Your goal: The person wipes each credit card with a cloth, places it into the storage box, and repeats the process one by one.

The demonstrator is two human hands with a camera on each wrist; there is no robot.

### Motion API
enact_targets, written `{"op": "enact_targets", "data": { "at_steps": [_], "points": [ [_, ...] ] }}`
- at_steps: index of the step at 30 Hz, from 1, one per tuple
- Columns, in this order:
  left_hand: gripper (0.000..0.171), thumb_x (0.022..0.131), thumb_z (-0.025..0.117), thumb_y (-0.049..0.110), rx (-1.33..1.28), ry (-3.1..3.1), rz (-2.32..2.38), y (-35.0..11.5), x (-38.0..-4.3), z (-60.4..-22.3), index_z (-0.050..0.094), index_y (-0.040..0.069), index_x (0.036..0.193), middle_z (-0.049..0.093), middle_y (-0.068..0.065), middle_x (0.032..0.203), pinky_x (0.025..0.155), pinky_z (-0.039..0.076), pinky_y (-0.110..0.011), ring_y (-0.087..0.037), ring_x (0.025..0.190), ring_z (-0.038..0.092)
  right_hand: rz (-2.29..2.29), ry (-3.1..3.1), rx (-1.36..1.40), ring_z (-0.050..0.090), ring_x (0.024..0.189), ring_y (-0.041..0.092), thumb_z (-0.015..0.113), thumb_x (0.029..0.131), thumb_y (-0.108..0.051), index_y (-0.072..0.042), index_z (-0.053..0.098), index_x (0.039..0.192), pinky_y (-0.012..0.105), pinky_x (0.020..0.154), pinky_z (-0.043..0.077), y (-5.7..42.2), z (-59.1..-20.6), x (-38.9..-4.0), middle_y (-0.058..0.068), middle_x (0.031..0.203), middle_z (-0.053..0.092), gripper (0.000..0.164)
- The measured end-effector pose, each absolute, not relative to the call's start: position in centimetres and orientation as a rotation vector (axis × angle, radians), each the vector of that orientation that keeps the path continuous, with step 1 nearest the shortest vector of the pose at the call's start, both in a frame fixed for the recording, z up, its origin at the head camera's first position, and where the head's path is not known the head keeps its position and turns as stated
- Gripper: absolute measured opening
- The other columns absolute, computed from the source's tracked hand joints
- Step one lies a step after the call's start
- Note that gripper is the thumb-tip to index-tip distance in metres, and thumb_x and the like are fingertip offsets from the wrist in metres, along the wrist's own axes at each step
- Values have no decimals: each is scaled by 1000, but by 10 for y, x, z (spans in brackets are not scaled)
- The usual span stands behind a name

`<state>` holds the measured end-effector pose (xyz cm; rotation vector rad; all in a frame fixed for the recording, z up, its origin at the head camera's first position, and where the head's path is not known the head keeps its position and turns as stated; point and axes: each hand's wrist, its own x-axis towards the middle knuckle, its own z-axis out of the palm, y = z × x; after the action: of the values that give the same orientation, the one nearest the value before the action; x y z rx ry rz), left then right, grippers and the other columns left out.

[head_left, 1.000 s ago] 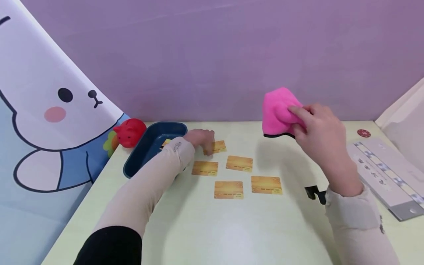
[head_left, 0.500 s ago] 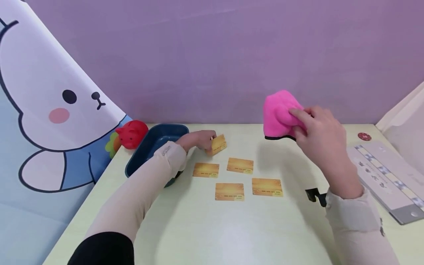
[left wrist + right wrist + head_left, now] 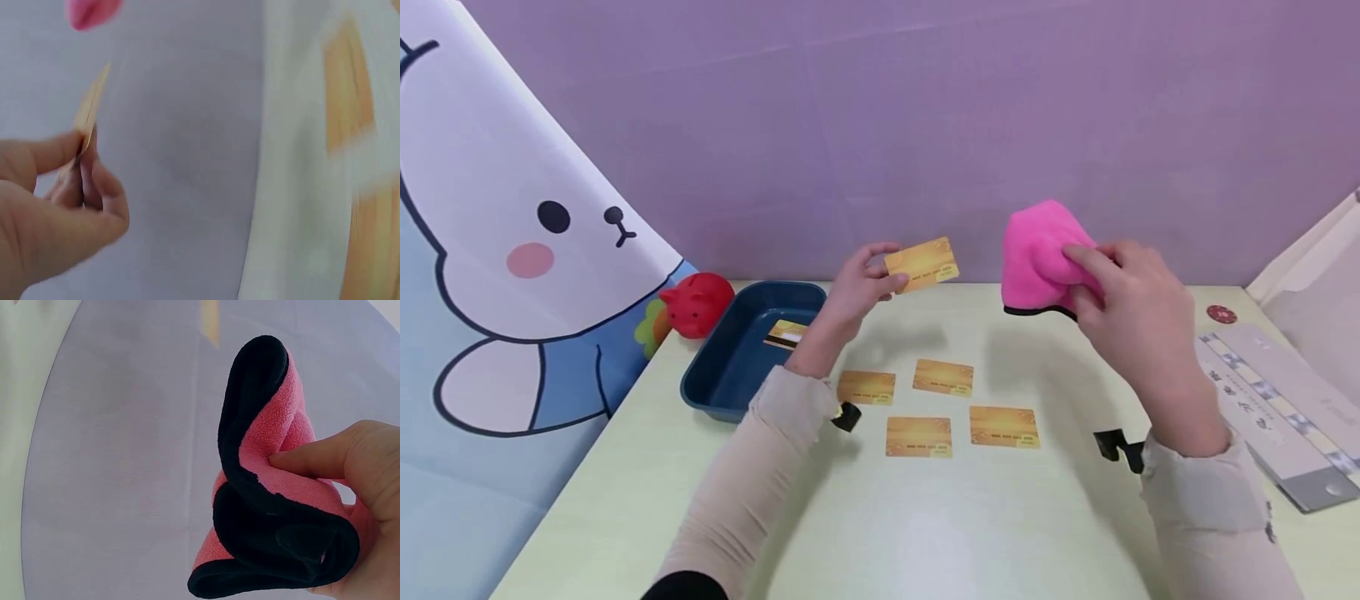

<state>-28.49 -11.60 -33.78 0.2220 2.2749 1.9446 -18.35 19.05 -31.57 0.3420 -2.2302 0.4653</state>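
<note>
Pinching, on the left: the person's left hand (image 3: 859, 292) had its thumb in front and its fingers behind a flat, shiny gold rectangle card (image 3: 922, 264), with only the thin card between them.
Card in the air: it was above the table, near the back, tipped, with its printed front showing. Being held by one end perhaps left most of its front uncovered.
Pink cloth: the person's right hand (image 3: 1138, 312) squeezed a bright pink, fuzzy cloth with black trim (image 3: 1037, 258), thumb on one side. I could not see all the fingers. The squeeze bunched the cloth into folds, which likely helped it not flop.
Blue tray: a dark blue, deep, plastic-looking tray (image 3: 722, 367) sat at the left. One gold card with a black stripe (image 3: 786, 335) lay inside, likely kept in by the tall sides.
Cards lying down: four flat gold cards (image 3: 918, 438) lay apart on the pale, smooth table (image 3: 880, 533), maybe so none hid another.
Red pig: a round red toy pig (image 3: 698, 306) stood just beside the tray.
</note>
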Motion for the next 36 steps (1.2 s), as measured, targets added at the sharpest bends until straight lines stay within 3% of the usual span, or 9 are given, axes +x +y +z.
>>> {"op": "enact_targets", "data": {
  "at_steps": [5, 12, 17, 21, 24, 29, 36],
  "points": [
    [42, 98, 62, 8, 81, 2119, 2262, -103, -269, -344, 52, 16, 138, 68, 0, 93, 72, 45, -27, -16, 81, 57, 523, -2247, 318, 57, 93, 43, 63, 85, -2, -10, 73, 120, 59, 64, 44, 190, -318, -180, 22, 101, 65, 37],
    [41, 100, 59, 6, 112, 2146, 2305, -81, -252, -347, 46, 13, 139, 54, 3, 74, 71, 46, -27, -12, 79, 60, 540, -2240, 285, 57, 95, 43, 64, 85, -3, -9, 73, 119, 58, 67, 43, 194, -312, -171, 23, 103, 66, 36],
    [43, 99, 61, 5, 197, 2130, 2195, -63, -245, -354, 50, 14, 139, 60, 4, 79, 80, 49, -32, -13, 84, 65, 515, -2237, 335, 57, 93, 43, 66, 85, -2, -9, 73, 120, 57, 67, 45, 194, -309, -167, 22, 102, 66, 37],
    [44, 98, 63, 7, 245, 2127, 2123, -50, -236, -360, 55, 19, 140, 66, 4, 83, 78, 50, -30, -12, 84, 67, 514, -2239, 470, 59, 95, 42, 74, 83, -3, -7, 71, 122, 55, 74, 50, 185, -309, -164, 22, 105, 67, 40],
    [44, 97, 62, 4, 255, 2124, 2101, -42, -230, -364, 56, 21, 138, 67, 5, 83, 72, 48, -26, -9, 78, 65, 500, -2216, 566, 61, 95, 40, 78, 82, -5, -5, 70, 122, 54, 76, 52, 175, -313, -163, 22, 107, 68, 41],
    [58, 92, 49, -13, 248, 2038, 2133, -35, -224, -366, 52, 18, 141, 63, 1, 88, 67, 47, -24, -10, 75, 56, 425, -2176, 647, 61, 86, 40, 79, 82, -5, -7, 72, 116, 50, 69, 52, 155, -328, -170, 22, 102, 68, 35],
    [65, 95, 49, -4, 150, 2022, 2102, -50, -222, -361, 41, 24, 152, 56, 2, 87, 70, 46, -25, -11, 74, 50, 322, -2268, 723, 61, 93, 43, 75, 86, -11, -13, 68, 120, 51, 66, 51, 130, -352, -176, 23, 113, 64, 34]
  ]
}}
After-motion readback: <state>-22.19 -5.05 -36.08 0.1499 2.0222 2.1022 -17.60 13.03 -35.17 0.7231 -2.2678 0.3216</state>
